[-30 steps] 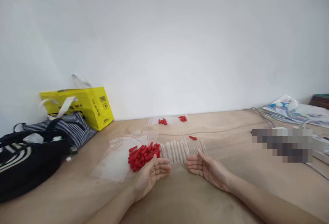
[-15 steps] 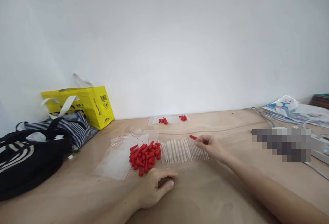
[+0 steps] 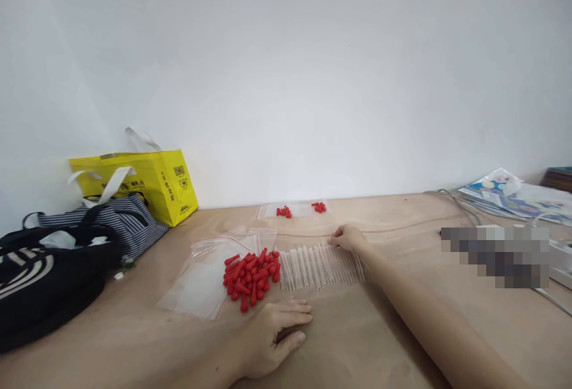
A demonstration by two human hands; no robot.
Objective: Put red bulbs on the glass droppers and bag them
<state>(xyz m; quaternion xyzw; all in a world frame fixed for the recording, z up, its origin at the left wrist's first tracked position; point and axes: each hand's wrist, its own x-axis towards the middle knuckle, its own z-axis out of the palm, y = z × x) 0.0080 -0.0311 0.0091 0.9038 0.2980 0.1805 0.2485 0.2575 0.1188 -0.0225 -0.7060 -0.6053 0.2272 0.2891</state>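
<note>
My right hand (image 3: 348,238) is closed in a pinch at the far edge of a row of thin clear tubes (image 3: 313,265). Whatever its fingertips hold is hidden. The tubes lie side by side on the table, pointing away from me. Just left of them sits a heap of small red rubber bulbs (image 3: 250,276), partly over clear zip bags (image 3: 196,279). My left hand (image 3: 272,338) rests on the table in front of the bulbs and tubes, fingers stretched out and apart, holding nothing.
Near the wall lies a clear bag (image 3: 298,210) with red bulbs and tubes. At left are a yellow bag (image 3: 179,198), a striped bag (image 3: 129,228) and a black bag (image 3: 53,293). Cables (image 3: 460,204) and printed packets (image 3: 504,192) lie at right.
My right hand has moved slightly left and farther away. The red bulb that showed at its fingertips is out of sight. My left fingers have spread and straightened somewhat.
</note>
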